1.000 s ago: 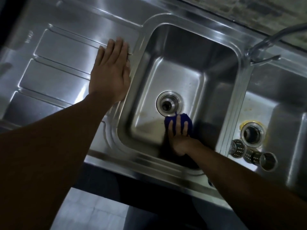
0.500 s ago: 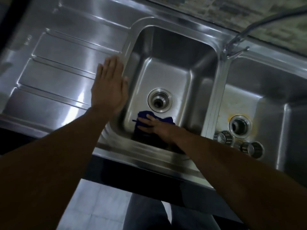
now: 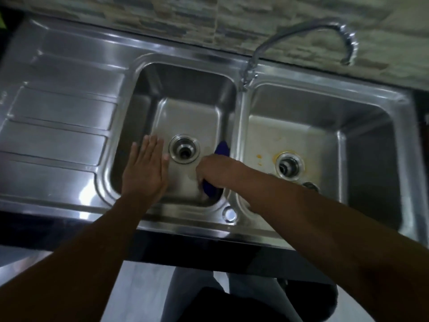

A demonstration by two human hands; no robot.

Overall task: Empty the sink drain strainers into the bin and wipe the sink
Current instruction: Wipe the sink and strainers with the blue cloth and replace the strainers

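1. Pressing into the near right corner of the left stainless-steel basin (image 3: 185,108), the right hand (image 3: 214,169) is seen closed over a dark blue soft cloth (image 3: 222,148), of which one fold shows beyond the knuckles and another beneath the wrist.
2. The cloth is judged light and limp; it is best bunched in the palm and pushed flat, since loose edges would drag.
3. The left hand (image 3: 145,169) is spread flat with fingers together at the basin's near left edge, holding nothing.
4. The round chrome drain opening (image 3: 184,151) is left uncovered between the hands.
5. Orange staining is visible on the right steel basin (image 3: 301,126), around its drain (image 3: 289,166).
6. Small metal strainers (image 3: 311,185) are partly hidden by the forearm; they are judged rigid, light and slippery when wet, and best pinched by the rim.
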